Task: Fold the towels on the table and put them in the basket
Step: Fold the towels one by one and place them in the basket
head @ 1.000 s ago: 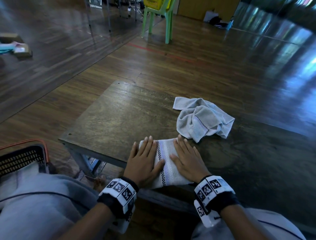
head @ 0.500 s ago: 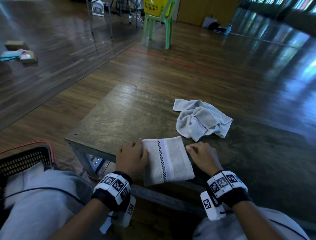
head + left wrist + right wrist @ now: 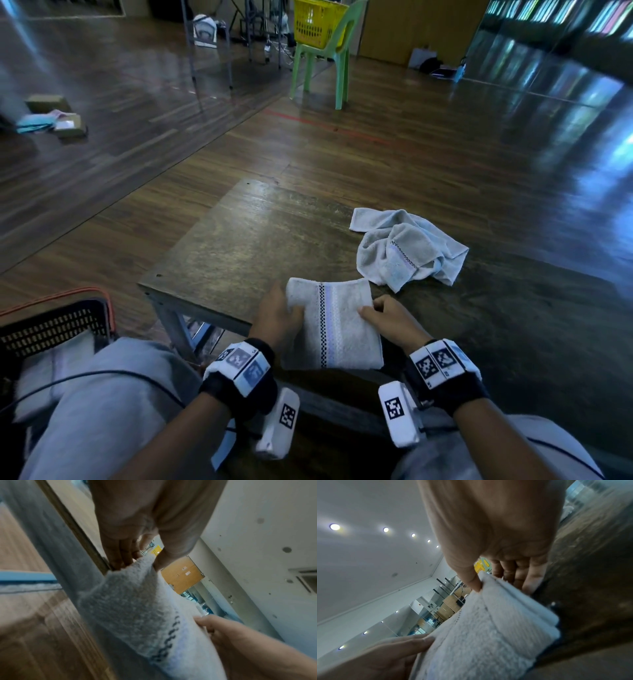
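A folded white towel (image 3: 334, 325) with a checked stripe sits at the near edge of the dark wooden table (image 3: 246, 240), its near end past the edge. My left hand (image 3: 279, 317) pinches its left side, thumb on top and fingers underneath. My right hand (image 3: 385, 317) pinches its right side the same way. In the left wrist view the folded towel (image 3: 137, 601) is lifted off the table edge between my left hand (image 3: 135, 559) and my right hand (image 3: 223, 631). In the right wrist view the stacked layers of the folded towel (image 3: 496, 622) show under my right hand (image 3: 496, 582). A crumpled towel (image 3: 407, 250) lies further back on the table.
A black basket with an orange rim (image 3: 58, 325) stands on the floor at my left, with a pale towel (image 3: 51, 363) inside. My grey-clad knees (image 3: 102, 411) are below the table edge. A green chair (image 3: 325, 58) carrying a yellow basket (image 3: 315, 20) stands far back.
Both hands went from pressing flat on the folded towel to its two sides, then pinched those sides and lifted it toward the near edge. The crumpled towel has not moved.
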Tool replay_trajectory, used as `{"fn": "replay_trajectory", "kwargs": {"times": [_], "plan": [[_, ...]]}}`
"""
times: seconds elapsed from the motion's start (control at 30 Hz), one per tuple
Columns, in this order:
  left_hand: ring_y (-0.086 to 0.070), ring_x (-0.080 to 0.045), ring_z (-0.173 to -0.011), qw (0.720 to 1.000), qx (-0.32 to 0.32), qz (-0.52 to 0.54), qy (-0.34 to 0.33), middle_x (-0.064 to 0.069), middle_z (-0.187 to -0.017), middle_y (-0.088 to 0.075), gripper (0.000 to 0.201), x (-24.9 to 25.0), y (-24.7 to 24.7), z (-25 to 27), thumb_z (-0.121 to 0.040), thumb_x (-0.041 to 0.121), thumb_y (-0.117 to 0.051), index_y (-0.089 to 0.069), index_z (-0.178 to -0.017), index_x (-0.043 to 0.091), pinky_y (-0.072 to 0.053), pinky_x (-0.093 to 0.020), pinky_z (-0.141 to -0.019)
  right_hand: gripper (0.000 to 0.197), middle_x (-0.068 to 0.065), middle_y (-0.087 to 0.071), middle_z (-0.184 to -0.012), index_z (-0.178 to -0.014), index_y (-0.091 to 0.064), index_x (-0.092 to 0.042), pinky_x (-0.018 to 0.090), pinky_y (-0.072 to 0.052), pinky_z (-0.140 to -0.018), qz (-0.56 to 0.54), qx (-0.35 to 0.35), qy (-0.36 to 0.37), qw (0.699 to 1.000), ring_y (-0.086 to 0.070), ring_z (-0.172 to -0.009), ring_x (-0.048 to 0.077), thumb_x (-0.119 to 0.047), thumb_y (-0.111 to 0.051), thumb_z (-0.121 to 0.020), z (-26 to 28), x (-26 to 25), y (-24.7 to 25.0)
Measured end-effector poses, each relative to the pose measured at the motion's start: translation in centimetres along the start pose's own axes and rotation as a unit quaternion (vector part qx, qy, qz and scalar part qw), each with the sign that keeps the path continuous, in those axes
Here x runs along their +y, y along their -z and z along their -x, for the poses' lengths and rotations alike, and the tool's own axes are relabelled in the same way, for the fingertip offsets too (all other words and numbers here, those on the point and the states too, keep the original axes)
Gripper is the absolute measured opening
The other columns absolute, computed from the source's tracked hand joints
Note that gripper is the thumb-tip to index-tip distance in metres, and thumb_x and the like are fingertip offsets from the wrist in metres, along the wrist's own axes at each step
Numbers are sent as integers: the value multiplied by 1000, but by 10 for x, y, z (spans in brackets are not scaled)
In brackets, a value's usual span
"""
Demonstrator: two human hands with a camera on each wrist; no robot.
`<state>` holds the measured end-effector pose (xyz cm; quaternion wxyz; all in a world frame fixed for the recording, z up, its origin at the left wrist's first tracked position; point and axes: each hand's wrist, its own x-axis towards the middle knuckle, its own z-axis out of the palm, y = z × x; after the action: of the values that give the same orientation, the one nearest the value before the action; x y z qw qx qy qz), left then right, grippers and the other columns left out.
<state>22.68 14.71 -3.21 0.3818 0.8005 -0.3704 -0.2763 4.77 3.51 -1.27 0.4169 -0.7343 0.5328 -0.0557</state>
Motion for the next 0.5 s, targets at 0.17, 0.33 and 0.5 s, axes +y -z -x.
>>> {"fn": "replay_trajectory", "kwargs": {"times": [0.17, 0.33, 0.5], "plan": [[-55, -22, -107, 990, -43, 118, 65, -8, -120, -59, 48, 8, 12, 5, -82, 3, -54, -45, -129, 12, -48, -38, -93, 29, 4, -56, -113, -119, -46, -13, 38, -48, -89, -98, 19, -10, 995, -56, -101, 17, -22, -49, -92, 17, -5, -7], [-55, -22, -103, 983, -56, 167, 59, -6, -115, -61, 45, 27, 30, 21, -86, 3, -52, -49, -128, 16, -46, -32, -84, 38, 2, -50, -119, -132, -36, -18, 30, -42, -88, -146, 79, 53, 985, -49, -101, 11, -18, -46, -95, 50, -21, -1], [-60, -17, -97, 979, -20, 201, -22, 1, -99, -64, 42, 62, 70, 52, -84, 0, -53, -56, -121, 19, -46, -27, -82, 32, -12, -46, -97, -127, -41, -29, 38, -48, -87, -135, 119, 137, 974, -50, -90, 6, -21, -44, -96, 95, -59, 25]]}}
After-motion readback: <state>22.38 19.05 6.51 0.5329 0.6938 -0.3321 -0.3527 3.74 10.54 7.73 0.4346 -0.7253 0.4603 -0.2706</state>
